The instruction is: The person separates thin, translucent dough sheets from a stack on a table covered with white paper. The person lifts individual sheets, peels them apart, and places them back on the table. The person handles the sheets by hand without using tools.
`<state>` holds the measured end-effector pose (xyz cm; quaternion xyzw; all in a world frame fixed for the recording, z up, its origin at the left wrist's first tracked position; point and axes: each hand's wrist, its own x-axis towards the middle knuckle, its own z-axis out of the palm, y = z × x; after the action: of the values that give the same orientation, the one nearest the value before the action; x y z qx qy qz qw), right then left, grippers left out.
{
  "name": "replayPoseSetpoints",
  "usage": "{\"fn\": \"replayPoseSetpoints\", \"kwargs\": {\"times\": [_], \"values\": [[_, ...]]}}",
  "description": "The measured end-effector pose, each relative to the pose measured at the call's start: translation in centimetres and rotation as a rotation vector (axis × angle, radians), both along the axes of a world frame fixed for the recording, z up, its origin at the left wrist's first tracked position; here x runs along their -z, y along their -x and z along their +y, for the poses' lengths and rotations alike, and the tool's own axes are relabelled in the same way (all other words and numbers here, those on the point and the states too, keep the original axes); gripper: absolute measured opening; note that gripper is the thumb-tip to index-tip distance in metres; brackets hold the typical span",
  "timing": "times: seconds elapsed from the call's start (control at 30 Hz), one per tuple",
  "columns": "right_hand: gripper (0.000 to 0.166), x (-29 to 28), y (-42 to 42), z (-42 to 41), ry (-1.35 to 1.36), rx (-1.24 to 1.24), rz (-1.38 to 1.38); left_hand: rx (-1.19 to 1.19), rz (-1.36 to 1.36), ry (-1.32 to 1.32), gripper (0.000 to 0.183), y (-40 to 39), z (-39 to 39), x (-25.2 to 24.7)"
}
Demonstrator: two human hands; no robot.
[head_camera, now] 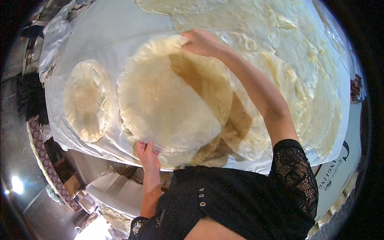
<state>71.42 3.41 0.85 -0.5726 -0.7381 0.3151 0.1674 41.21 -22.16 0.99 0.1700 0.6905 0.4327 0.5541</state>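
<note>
A large, round, thin cream-coloured sheet [168, 99] lies before me on a table covered with white sheeting. My left hand [149, 154] pinches its near edge between thumb and fingers. At the far edge, my right hand [198, 42] grips the rim with bent fingers, the arm reaching across and casting a shadow. Beneath the near and right edges of the round sheet, another similar thin sheet [171, 159] shows. To the left lies a smaller oval-looking cream sheet [87, 100] with a wrinkled rim, touched by neither hand.
Overlapping cream sheets [312, 75] cover the table's right side and far part. Clear plastic [57, 45] is bunched at the left edge. Below the table stand a patterned padded edge [51, 165], a white-covered round stack [117, 192] and, at the right, a pale panel bearing writing [342, 177].
</note>
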Motion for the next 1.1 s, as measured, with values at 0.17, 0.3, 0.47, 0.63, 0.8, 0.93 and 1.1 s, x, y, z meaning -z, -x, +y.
{"fn": "replayPoseSetpoints", "kwargs": {"times": [0.17, 0.3, 0.47, 0.63, 0.8, 0.93, 1.1], "values": [[0.027, 2.3, -0.2, 0.4, -0.044, -0.003, -0.114, -0.017, 0.13, 0.046, 0.018, -0.7, -0.1, 0.0], [0.037, 1.3, 0.4, -1.3, -0.24, 0.051, -0.176, -0.081, 0.3, 0.053, 0.027, -0.1, -0.9, 0.9], [0.031, -0.5, -2.4, -9.5, -0.679, 0.167, 0.036, -0.259, -0.073, -0.112, 0.047, -1.1, -0.5, 0.3], [0.011, -2.3, -2.2, -23.1, 0.068, 0.144, 0.551, -0.179, -0.32, -0.133, 0.046, -1.6, -1.1, -0.3], [0.025, -2.9, 0.8, -30.8, 0.914, 0.15, 0.859, -0.095, -0.393, -0.082, 0.042, -0.5, -0.3, 1.1], [0.028, -0.6, 3.2, -32.0, 1.052, 0.469, 1.52, -0.098, -0.493, -0.093, 0.038, -1.1, 1.9, -2.5], [0.031, -3.4, 5.1, -28.3, 0.854, 0.89, 1.962, 0.026, -0.469, -0.181, 0.045, 2.6, 1.7, -6.2]]}}
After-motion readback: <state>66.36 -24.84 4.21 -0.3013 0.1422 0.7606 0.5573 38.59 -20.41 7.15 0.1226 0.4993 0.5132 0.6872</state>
